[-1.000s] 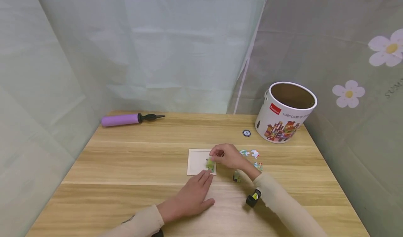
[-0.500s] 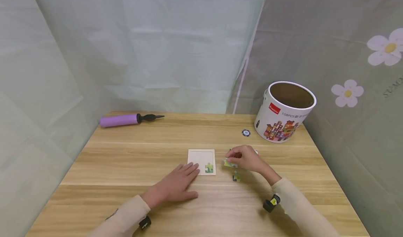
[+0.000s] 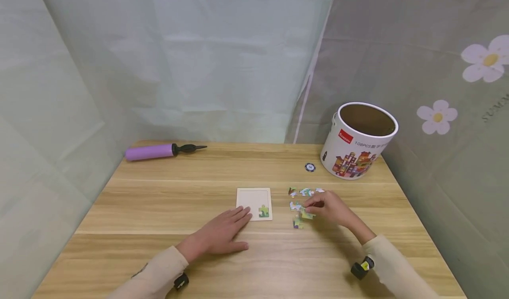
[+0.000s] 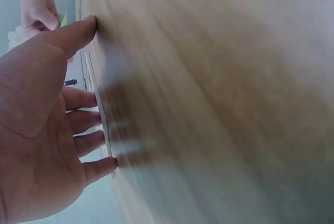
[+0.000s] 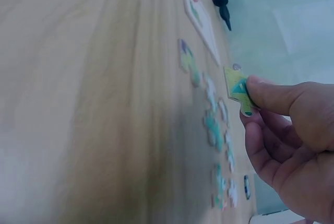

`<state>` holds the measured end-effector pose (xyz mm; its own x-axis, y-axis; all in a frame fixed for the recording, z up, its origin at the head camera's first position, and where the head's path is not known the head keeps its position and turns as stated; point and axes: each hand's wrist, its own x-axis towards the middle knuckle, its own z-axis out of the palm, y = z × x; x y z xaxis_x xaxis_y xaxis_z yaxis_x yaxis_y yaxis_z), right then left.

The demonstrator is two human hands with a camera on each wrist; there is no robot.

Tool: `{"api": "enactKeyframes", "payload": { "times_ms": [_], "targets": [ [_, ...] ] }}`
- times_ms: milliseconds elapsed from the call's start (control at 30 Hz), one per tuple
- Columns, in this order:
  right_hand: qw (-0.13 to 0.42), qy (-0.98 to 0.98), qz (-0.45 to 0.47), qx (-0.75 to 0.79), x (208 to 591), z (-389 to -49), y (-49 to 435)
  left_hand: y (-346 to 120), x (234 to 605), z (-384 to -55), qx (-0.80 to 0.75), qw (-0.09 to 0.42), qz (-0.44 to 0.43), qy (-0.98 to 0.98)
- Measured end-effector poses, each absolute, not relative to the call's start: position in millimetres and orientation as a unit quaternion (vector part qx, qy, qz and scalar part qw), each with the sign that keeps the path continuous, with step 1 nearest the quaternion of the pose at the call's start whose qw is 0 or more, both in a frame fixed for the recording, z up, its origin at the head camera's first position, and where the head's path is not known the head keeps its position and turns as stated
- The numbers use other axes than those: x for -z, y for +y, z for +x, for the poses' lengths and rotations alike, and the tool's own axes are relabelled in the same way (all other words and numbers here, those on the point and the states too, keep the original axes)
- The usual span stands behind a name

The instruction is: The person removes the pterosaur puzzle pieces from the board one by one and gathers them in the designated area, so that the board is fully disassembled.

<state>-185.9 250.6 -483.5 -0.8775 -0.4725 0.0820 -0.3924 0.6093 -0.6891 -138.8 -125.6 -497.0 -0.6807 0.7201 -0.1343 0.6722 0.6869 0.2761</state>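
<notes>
A square, pale puzzle tray point(image 3: 249, 197) lies mid-table with one green jigsaw piece point(image 3: 264, 211) in its lower right corner. My left hand point(image 3: 222, 232) rests flat, its fingers straight and fingertips on the tray's lower left part. Right of the tray, my right hand point(image 3: 333, 208) pinches a yellow-green jigsaw piece point(image 5: 237, 85) between thumb and fingers. In the right wrist view it is tilted and held off the table. Several loose jigsaw pieces point(image 3: 295, 206) lie below and around that hand; part of the group is hidden behind it.
A white bucket point(image 3: 358, 149) with a printed label stands at the back right. Before it lies a dark round chip point(image 3: 310, 167). A purple hand pump point(image 3: 153, 152) with a black nozzle is at the back left. Curtains hang behind the table.
My right hand has moved right from over the tray to the loose pieces, carrying the yellow-green jigsaw piece. My left hand has slid left from the tray's lower right corner.
</notes>
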Motion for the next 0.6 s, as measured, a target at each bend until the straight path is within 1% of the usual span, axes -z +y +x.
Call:
{"api": "enactKeyframes", "payload": {
  "times_ms": [433, 600],
  "targets": [
    [0.071, 0.899, -0.245, 0.357, 497.3, -169.7, 264.9, -126.5, 500.5, -138.4, -0.116, 0.120, 0.380, 0.910],
    [0.060, 0.903, -0.246, 0.347, 503.0, -166.1, 265.7, -125.8, 499.5, -137.9, -0.118, 0.120, 0.379, 0.910]
  ]
}}
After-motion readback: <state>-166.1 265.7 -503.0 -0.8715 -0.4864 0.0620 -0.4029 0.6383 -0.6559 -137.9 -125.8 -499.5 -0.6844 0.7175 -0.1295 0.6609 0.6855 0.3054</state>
